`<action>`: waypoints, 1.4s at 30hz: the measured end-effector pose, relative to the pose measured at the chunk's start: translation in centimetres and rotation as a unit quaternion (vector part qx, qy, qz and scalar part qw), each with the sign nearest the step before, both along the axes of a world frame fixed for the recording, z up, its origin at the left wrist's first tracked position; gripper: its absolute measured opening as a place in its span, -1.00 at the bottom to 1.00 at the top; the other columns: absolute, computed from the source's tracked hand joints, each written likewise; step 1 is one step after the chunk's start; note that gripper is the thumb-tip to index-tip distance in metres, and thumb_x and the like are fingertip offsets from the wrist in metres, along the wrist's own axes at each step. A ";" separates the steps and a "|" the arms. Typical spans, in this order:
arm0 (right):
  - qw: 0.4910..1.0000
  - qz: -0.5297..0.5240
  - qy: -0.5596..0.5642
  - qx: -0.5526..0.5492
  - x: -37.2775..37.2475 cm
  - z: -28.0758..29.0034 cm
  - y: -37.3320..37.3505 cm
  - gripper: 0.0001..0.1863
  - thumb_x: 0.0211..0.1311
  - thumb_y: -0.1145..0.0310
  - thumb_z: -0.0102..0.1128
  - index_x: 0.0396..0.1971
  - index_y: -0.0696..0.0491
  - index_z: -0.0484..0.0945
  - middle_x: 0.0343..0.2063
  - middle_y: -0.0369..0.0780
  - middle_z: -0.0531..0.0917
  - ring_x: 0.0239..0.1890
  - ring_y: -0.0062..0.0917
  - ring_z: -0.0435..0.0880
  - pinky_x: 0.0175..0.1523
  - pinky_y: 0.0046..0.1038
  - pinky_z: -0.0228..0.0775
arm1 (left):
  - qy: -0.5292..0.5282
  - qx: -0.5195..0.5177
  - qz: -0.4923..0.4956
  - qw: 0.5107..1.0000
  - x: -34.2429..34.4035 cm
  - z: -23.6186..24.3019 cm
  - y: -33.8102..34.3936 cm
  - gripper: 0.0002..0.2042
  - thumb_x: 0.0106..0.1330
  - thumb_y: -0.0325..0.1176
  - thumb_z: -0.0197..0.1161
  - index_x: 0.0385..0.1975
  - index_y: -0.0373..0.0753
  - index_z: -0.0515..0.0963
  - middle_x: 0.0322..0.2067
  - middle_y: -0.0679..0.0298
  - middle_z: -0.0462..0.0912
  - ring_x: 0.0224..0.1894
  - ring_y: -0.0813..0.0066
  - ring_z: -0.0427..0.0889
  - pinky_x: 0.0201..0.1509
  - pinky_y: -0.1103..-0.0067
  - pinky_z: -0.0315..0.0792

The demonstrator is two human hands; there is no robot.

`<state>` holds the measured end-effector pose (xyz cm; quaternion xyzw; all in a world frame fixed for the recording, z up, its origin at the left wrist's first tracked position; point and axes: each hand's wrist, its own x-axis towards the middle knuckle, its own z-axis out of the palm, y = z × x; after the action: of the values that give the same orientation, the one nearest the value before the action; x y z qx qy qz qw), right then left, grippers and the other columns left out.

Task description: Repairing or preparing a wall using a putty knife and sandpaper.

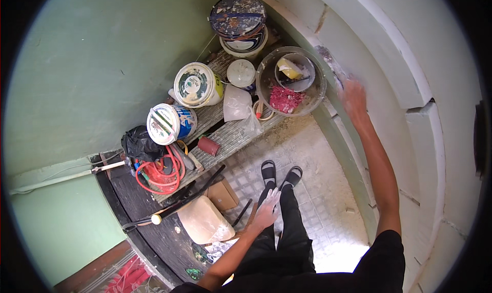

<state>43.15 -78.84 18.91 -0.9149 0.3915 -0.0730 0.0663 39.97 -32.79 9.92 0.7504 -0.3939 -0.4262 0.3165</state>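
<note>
My right hand [353, 95] reaches up to the pale wall [389, 52] and is shut on a putty knife [330, 65] whose filler-smeared blade lies against the wall's lower ledge. My left hand [267, 208] hangs low beside my thigh, fingers loosely apart, whitened with filler and holding nothing that I can see. My feet in black sandals [281, 174] stand on the dusty tiled floor [328, 190] below.
A wooden bench [225, 134] carries paint tubs [197, 84], a stained lidded bucket [238, 16], a clear basin [291, 80] holding a red rag, a plastic bag and a red coiled cord [161, 172]. A cardboard box [223, 194] and pale sack [205, 221] sit at the floor's left.
</note>
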 end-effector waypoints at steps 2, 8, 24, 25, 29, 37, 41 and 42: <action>0.999 -0.014 0.003 0.031 0.0 -0.2 0.3 -0.62 0.11 0.34 0.17 -0.01 -0.01 0.51 -0.18 0.02 0.56 -0.21 -0.08 0.58 -0.12 -0.10 0.44 | -0.002 0.005 0.014 1.000 0.4 0.1 0.7 -0.34 0.01 -0.56 0.00 0.27 -0.30 0.19 0.31 -0.05 0.10 0.39 -0.05 -0.02 0.41 0.29 -0.02; 0.999 -0.024 0.007 0.027 0.0 -1.8 -0.2 -0.56 0.12 0.34 0.16 0.06 -0.04 0.47 -0.16 0.04 0.55 -0.23 -0.02 0.58 -0.13 -0.08 0.45 | -0.004 0.017 0.010 1.000 0.9 -0.9 0.5 -0.34 0.02 -0.55 0.01 0.27 -0.30 0.19 0.31 -0.05 0.11 0.39 -0.06 -0.02 0.41 0.30 -0.01; 0.998 0.018 -0.036 -0.039 -1.7 -1.6 1.2 -0.62 0.12 0.40 0.07 0.00 -0.06 0.51 -0.29 0.00 0.55 -0.28 -0.09 0.61 -0.23 -0.12 0.50 | -0.030 0.037 -0.025 0.999 1.8 0.2 0.7 -0.33 -0.01 -0.57 0.01 0.26 -0.31 0.20 0.31 -0.06 0.11 0.38 -0.04 0.00 0.41 0.30 0.02; 1.000 -0.005 -0.022 -0.003 -1.6 -1.1 1.4 -0.67 0.10 0.43 0.07 -0.08 0.02 0.54 -0.31 0.00 0.55 -0.30 -0.09 0.61 -0.26 -0.12 0.50 | -0.030 0.035 -0.028 0.999 1.6 0.1 0.8 -0.34 0.00 -0.57 0.02 0.25 -0.32 0.20 0.31 -0.06 0.11 0.38 -0.04 0.00 0.40 0.30 0.03; 0.998 -0.002 0.010 -0.058 -0.8 -4.4 -1.8 -0.64 0.12 0.37 0.08 -0.03 0.00 0.51 -0.28 -0.01 0.56 -0.29 -0.10 0.61 -0.26 -0.13 0.51 | -0.022 0.024 -0.049 0.998 0.6 -0.4 0.2 -0.33 0.01 -0.55 0.01 0.27 -0.29 0.17 0.31 -0.08 0.10 0.39 -0.07 -0.03 0.42 0.31 -0.04; 0.999 -0.005 0.034 -0.001 0.0 -1.7 -1.2 -0.69 0.14 0.33 0.09 -0.09 0.01 0.53 -0.26 0.01 0.57 -0.26 -0.09 0.62 -0.19 -0.12 0.50 | -0.030 0.035 -0.031 0.998 0.4 0.2 1.7 -0.34 0.01 -0.54 0.04 0.26 -0.34 0.18 0.30 -0.05 0.13 0.38 -0.03 0.02 0.40 0.32 0.02; 0.999 0.017 -0.017 -0.031 -1.0 -3.2 -1.3 -0.65 0.08 0.36 0.18 -0.08 0.02 0.54 -0.17 0.04 0.56 -0.19 -0.07 0.59 -0.13 -0.09 0.47 | -0.037 0.033 -0.018 0.999 0.4 0.2 1.3 -0.36 0.03 -0.53 0.03 0.24 -0.32 0.22 0.30 -0.06 0.14 0.38 -0.02 0.02 0.39 0.31 0.04; 0.999 0.017 -0.025 -0.029 -0.8 -2.7 -0.6 -0.65 0.08 0.36 0.18 -0.08 0.02 0.54 -0.17 0.04 0.56 -0.19 -0.07 0.59 -0.13 -0.09 0.47 | -0.040 0.032 -0.025 0.998 0.6 -0.1 1.4 -0.36 0.03 -0.53 0.03 0.25 -0.31 0.21 0.30 -0.05 0.13 0.38 -0.02 0.02 0.39 0.31 0.04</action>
<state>42.39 -79.39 16.26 -0.9208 0.3721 -0.1057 0.0503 40.54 -31.40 9.85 0.7664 -0.4116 -0.4156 0.2655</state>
